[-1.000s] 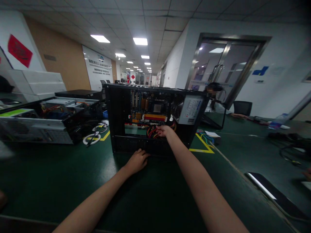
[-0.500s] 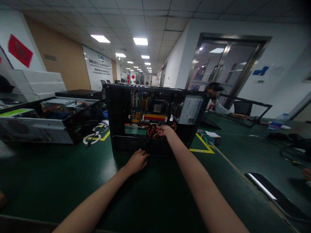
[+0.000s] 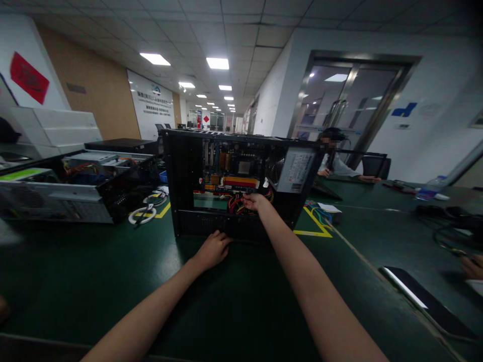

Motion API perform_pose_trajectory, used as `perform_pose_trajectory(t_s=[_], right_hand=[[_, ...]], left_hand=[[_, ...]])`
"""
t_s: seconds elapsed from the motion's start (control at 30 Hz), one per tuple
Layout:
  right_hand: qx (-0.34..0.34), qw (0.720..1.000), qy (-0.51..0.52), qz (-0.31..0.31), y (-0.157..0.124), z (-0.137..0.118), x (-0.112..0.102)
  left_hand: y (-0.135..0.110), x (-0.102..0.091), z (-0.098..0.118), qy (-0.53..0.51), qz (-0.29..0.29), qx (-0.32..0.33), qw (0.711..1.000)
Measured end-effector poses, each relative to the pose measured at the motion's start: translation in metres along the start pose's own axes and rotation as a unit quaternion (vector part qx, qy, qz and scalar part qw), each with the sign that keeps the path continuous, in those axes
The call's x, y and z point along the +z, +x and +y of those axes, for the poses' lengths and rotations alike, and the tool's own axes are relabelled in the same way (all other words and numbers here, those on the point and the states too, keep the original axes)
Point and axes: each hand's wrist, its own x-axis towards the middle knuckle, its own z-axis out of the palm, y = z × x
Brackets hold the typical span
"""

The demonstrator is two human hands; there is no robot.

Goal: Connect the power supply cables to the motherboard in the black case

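Note:
A black computer case stands upright on the table, its open side facing me. Inside it are a motherboard with orange and red slots and, at the upper right, a silver power supply. My right hand reaches into the lower part, thumb and fingers closed on a bundle of red, yellow and black power cables. The cable ends are hidden behind the fingers. Against the bottom edge of the case lies my left hand, fingers extended and holding nothing.
Another opened computer case lies at left beside a coiled white cable. At right are colored wires, a black-and-white flat object, a water bottle and black cables. Across the table sits a person.
Across the table, the black frame by the other person has shifted left. Another person's hand shows more at the right edge. My hands stay practically in place.

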Motion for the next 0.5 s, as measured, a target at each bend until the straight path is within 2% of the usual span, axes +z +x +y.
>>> perform_pose_trajectory(t_s=[0.5], right_hand=[[0.01,1.0,0.002,0.017,-0.0053,0.0001,0.0018]], left_hand=[[-0.0002,0.0013,-0.0013,0.002,-0.005,0.003,1.0]])
